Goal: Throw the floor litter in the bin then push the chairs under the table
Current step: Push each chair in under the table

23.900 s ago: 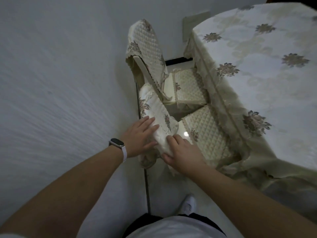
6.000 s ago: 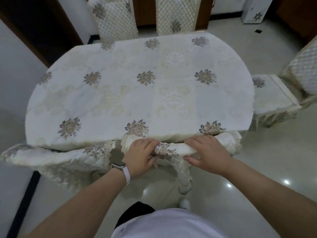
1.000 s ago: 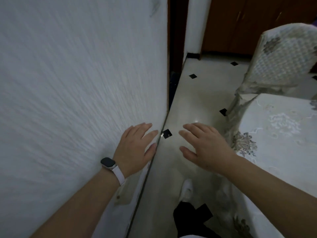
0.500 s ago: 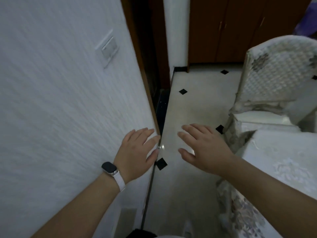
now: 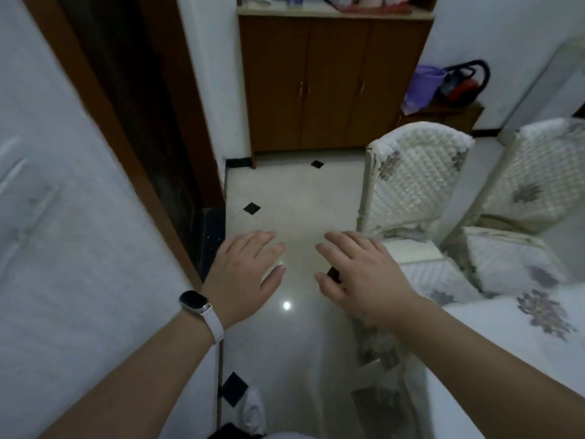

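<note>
Litter is not seen anywhere on the pale floor (image 5: 294, 191) that fills the middle of the frame, and no bin is in view. The first half of the task is therefore judged to be finished or set aside, though this cannot be confirmed from one view.

Both hands are held out palm down over the floor at the centre of the frame. The left hand (image 5: 243, 274), with a watch (image 5: 193, 301) on its wrist, is kept flat with straight fingers, and nothing is held by it. The right hand (image 5: 357, 277) is likewise spread and empty, and nothing is touched by either.

Two chairs in quilted covers are shown at the right. The near chair (image 5: 411, 188) stands at centre right with its back upright, just beside the right hand, and the far chair (image 5: 538, 185) is found at the right edge. The table (image 5: 506, 343), under a flowered cloth, is seen at lower right. Much of both seats is left showing outside the cloth, so these two chairs are judged not yet pushed fully under, and that work is taken to remain.
</note>
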{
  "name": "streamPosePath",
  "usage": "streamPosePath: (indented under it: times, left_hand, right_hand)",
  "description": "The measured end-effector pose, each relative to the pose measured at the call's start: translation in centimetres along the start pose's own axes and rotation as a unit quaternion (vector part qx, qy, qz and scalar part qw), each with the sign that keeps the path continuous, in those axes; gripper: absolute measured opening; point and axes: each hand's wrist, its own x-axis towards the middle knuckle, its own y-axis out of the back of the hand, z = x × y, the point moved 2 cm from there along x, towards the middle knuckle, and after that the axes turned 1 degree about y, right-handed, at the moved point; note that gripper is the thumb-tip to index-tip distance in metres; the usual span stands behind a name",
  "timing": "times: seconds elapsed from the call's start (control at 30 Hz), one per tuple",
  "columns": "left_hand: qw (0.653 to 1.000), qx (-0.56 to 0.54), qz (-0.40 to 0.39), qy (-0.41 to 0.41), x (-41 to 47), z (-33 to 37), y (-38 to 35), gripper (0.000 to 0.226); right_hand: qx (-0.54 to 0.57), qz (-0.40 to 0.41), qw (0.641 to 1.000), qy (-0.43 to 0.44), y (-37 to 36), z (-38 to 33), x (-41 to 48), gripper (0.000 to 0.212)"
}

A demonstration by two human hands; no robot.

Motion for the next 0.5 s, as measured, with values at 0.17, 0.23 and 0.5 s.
streamPosePath:
  times: [0.17,0.23,0.5]
  left_hand:
    - [0.999,-0.041,-0.016,-0.028,7.9,-4.9,-3.5,0.039]
    - [0.998,-0.056,-0.026,-0.033,10.8,-5.6,-4.5,0.04]
    - [0.992,-0.07,-0.039,-0.093,21.2,-8.7,-9.3,0.04]
  right_hand:
    - [-0.058,0.0,0.996,-0.06,1.3,4.2,5.6,0.049]
    - [-0.055,-0.005,0.994,-0.09,0.9,5.4,6.6,0.05]
    - [-0.032,-0.01,0.991,-0.13,-4.4,12.2,13.2,0.049]
